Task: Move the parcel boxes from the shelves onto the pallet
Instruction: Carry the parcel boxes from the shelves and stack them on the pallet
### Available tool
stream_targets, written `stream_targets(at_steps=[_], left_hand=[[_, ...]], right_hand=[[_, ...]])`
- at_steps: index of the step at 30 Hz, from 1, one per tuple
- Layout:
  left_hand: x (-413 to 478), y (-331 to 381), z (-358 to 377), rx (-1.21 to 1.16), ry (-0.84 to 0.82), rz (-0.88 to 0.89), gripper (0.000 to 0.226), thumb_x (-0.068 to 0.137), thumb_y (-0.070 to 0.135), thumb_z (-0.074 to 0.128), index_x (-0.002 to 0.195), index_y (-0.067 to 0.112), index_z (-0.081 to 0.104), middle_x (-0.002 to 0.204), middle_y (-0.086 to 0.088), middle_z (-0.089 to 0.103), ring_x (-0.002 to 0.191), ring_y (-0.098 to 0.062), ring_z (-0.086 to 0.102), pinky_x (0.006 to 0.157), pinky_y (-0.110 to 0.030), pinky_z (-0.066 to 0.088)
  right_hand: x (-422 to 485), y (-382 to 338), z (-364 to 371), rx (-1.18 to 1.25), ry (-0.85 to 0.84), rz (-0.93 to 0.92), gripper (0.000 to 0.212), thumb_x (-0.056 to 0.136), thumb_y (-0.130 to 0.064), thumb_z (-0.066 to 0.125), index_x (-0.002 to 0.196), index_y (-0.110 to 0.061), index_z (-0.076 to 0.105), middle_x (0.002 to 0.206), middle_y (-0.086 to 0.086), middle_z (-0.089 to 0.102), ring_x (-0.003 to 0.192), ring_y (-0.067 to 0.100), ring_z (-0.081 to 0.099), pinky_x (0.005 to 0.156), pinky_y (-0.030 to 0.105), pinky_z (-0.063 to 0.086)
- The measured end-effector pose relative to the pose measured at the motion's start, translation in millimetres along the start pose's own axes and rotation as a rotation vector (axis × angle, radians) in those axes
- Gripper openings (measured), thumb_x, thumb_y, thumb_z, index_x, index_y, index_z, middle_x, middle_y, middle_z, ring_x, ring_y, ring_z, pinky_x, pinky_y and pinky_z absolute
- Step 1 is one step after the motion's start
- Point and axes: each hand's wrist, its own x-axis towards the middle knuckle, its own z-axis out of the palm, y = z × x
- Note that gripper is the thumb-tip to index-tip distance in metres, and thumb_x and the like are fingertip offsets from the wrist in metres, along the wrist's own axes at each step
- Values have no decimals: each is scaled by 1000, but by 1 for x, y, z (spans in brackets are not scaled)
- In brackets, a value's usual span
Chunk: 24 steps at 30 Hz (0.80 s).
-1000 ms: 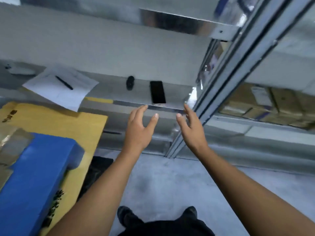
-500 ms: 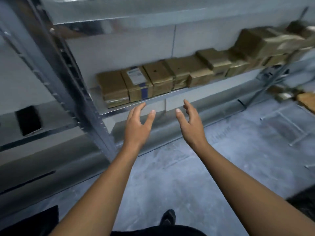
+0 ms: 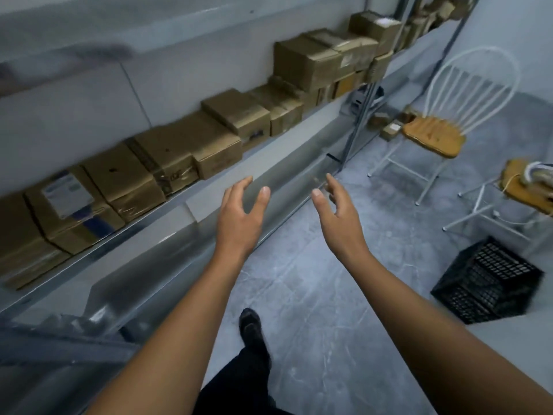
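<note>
A row of brown cardboard parcel boxes [image 3: 185, 151] lines a metal shelf [image 3: 269, 139] running from lower left to upper right. One box at the left carries a white label [image 3: 64, 194]. Bigger boxes [image 3: 308, 62] are stacked further along. My left hand [image 3: 239, 217] and my right hand [image 3: 338, 217] are held out in front of the shelf, palms facing each other, fingers spread and relaxed. Both hold nothing and touch no box. The pallet is out of view.
A white metal chair with a wooden seat [image 3: 434, 136] stands at the right, a second one [image 3: 523, 187] beyond it. A black plastic crate [image 3: 487, 283] sits on the grey floor. A shelf upright [image 3: 356, 127] stands near the chairs. My foot [image 3: 251, 324] is below.
My view has swung right, from the pallet and the shelf with a phone and paper to the shelf of boxes, chairs and crate. Both hands stay empty and spread.
</note>
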Motion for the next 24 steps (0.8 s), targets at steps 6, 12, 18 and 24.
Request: stream_targets(at_steps=[6, 12, 18, 24], left_hand=[[91, 3, 81, 7, -72, 14, 51, 102, 56, 56, 146, 31, 54, 147, 14, 49, 119, 14, 39, 88, 2, 24], [200, 23, 152, -62, -81, -20, 53, 100, 60, 55, 145, 32, 55, 147, 15, 49, 120, 11, 42, 89, 1, 26], [288, 40, 198, -87, -28, -13, 55, 96, 64, 54, 143, 34, 55, 143, 19, 50, 120, 11, 43, 90, 0, 27], [360, 42, 240, -48, 59, -65, 57, 100, 56, 58, 148, 27, 52, 150, 8, 49, 125, 2, 44, 85, 4, 29]], right_hand=[[97, 26, -33, -8, 67, 25, 83, 90, -81, 46, 161, -40, 35, 163, -14, 42, 150, 5, 38, 124, 43, 35], [211, 30, -66, -76, 77, 43, 80, 91, -79, 45, 161, -41, 33, 164, -11, 41, 150, 7, 38, 123, 43, 35], [316, 27, -83, -75, 79, 5, 80, 92, -77, 44, 161, -39, 34, 163, -12, 41, 149, 5, 38, 120, 35, 35], [406, 48, -85, -60, 25, -3, 79, 95, -75, 46, 162, -34, 35, 165, -9, 41, 151, 7, 38, 124, 46, 36]])
